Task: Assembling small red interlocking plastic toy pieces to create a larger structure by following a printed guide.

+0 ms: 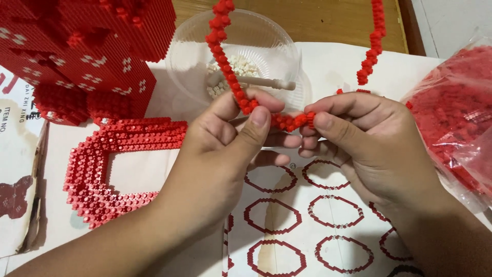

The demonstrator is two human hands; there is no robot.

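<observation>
Where pinched, knobbly red brick chain (233,77)

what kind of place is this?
Probably a home hobby table, not a factory line. Both hands, left hand and right hand, hold a red brick chain over a printed instruction sheet, with a clear bowl of white bricks behind.

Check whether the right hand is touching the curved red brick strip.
Touching. The head view shows the right hand pinching the red brick strip between thumb and fingers, while the left hand grips it beside.
</observation>
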